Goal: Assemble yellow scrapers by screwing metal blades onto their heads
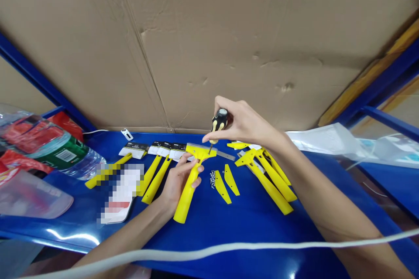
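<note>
L hand grasping yellow moulded-plastic scraper handle round shaft; looks light, stiff, best held there. R hand gripping black-and-yellow screwdriver, tip on its head.

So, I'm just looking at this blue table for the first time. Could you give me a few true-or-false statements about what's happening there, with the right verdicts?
1. The right hand grips a screwdriver with a black and yellow handle. True.
2. The left hand is empty. False: it holds a yellow scraper by its handle.
3. Two small yellow plastic pieces lie beside a small heap of screws. True.
4. The screws are inside a closed box. False: they lie loose on the blue table.
5. A brick wall stands behind the table. False: brown cardboard stands there.
</note>
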Available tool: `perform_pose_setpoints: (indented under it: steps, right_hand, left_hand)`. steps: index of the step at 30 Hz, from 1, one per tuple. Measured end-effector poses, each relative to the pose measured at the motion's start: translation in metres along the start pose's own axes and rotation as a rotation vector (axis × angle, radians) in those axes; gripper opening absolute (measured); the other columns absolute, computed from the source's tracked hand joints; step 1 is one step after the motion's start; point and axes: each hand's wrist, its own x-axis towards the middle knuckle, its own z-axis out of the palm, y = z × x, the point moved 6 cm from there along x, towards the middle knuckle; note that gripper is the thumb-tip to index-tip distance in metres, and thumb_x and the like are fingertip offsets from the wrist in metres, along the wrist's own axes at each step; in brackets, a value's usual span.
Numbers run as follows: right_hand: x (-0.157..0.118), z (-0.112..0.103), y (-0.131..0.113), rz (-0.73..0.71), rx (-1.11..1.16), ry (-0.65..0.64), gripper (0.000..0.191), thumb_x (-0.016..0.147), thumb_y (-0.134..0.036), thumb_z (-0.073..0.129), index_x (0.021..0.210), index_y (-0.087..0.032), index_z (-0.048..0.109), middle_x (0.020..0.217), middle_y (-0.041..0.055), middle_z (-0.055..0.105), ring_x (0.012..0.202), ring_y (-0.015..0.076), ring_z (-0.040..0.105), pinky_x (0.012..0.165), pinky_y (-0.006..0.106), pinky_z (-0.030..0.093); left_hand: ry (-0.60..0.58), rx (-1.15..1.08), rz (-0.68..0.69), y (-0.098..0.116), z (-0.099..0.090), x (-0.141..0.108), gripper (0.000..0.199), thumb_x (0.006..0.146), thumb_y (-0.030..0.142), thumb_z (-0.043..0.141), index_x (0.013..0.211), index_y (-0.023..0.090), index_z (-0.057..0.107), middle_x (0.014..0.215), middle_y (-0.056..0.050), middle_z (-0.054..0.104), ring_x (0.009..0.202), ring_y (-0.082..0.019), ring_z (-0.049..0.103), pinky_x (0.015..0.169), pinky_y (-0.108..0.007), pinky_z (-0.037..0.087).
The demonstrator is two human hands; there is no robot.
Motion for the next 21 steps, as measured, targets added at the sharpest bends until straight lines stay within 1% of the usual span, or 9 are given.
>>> perform_pose_setpoints:
  steps: [3,4,6,9,11,14,17,19,21]
  right_hand:
    - [0.000,-0.002,-0.005,-0.023,0.004,0.043,0.054,0.082,-0.056,0.092,0.096,-0.026,0.050,0.075,-0.0075,0.058,0.064,0.0120,0.048,0.059,0.028,0.038]
    - [0.000,-0.002,-0.007,-0.032,0.013,0.039,0.051,0.084,-0.055,0.091,0.098,-0.026,0.051,0.076,-0.0070,0.059,0.065,0.0125,0.050,0.061,0.028,0.040]
    - [-0.002,-0.002,-0.010,-0.019,0.073,-0.012,0.043,0.091,-0.051,0.086,0.100,-0.025,0.052,0.079,-0.0052,0.064,0.067,0.0138,0.056,0.063,0.029,0.044]
    - [-0.004,0.000,-0.011,0.044,0.216,-0.105,0.034,0.097,-0.046,0.079,0.104,-0.026,0.052,0.086,-0.0015,0.073,0.073,0.0173,0.068,0.067,0.032,0.050]
    - [-0.004,-0.002,-0.011,0.064,0.228,-0.091,0.038,0.095,-0.047,0.081,0.101,-0.027,0.050,0.084,-0.0018,0.075,0.073,0.0185,0.069,0.066,0.032,0.050]
    - [-0.003,-0.002,-0.008,0.061,0.148,-0.005,0.052,0.085,-0.055,0.090,0.091,-0.028,0.046,0.077,-0.0041,0.071,0.068,0.0177,0.063,0.061,0.032,0.046]
    - [0.000,-0.003,-0.006,0.061,0.109,0.103,0.062,0.078,-0.063,0.093,0.086,-0.028,0.042,0.072,-0.0058,0.061,0.063,0.0160,0.055,0.056,0.031,0.041]
    - [0.000,-0.012,-0.003,0.073,0.117,0.240,0.060,0.080,-0.066,0.089,0.087,-0.028,0.043,0.074,-0.0051,0.058,0.064,0.0163,0.055,0.056,0.031,0.041]
    - [-0.002,-0.029,0.003,0.107,0.135,0.379,0.050,0.091,-0.068,0.078,0.096,-0.029,0.046,0.081,-0.0024,0.062,0.068,0.0180,0.062,0.059,0.033,0.046]
  left_hand:
    - [0.048,0.010,0.006,0.002,0.002,-0.002,0.040,0.083,0.013,0.083,0.107,0.024,0.052,0.091,-0.001,0.064,0.062,-0.011,0.063,0.038,-0.016,0.041]
    - [0.056,0.011,0.005,0.003,0.002,-0.003,0.041,0.083,0.014,0.084,0.106,0.024,0.052,0.091,-0.001,0.064,0.062,-0.011,0.063,0.038,-0.016,0.041]
    - [0.051,0.008,0.009,0.005,0.003,-0.003,0.041,0.083,0.016,0.085,0.105,0.024,0.051,0.092,-0.001,0.064,0.061,-0.010,0.062,0.039,-0.016,0.042]
    - [0.018,-0.009,0.031,0.009,0.004,-0.004,0.043,0.082,0.017,0.087,0.105,0.024,0.051,0.094,0.000,0.064,0.060,-0.008,0.060,0.040,-0.015,0.041]
    - [0.015,-0.001,0.029,0.009,0.005,-0.005,0.045,0.081,0.018,0.088,0.105,0.024,0.051,0.092,0.000,0.062,0.058,-0.008,0.058,0.039,-0.015,0.040]
    - [0.024,0.036,0.023,0.007,0.008,-0.008,0.045,0.081,0.019,0.089,0.105,0.025,0.051,0.090,0.001,0.061,0.056,-0.008,0.056,0.038,-0.016,0.039]
    - [-0.004,0.058,0.041,0.006,0.012,-0.010,0.042,0.082,0.020,0.088,0.106,0.023,0.054,0.092,0.000,0.062,0.060,-0.008,0.058,0.038,-0.015,0.039]
    - [-0.038,0.055,0.071,0.009,0.015,-0.012,0.038,0.084,0.020,0.087,0.107,0.022,0.056,0.093,0.000,0.062,0.066,-0.010,0.062,0.040,-0.015,0.040]
    - [-0.091,0.053,0.124,0.015,0.017,-0.015,0.034,0.086,0.019,0.085,0.108,0.023,0.058,0.095,-0.001,0.063,0.072,-0.011,0.065,0.044,-0.015,0.044]
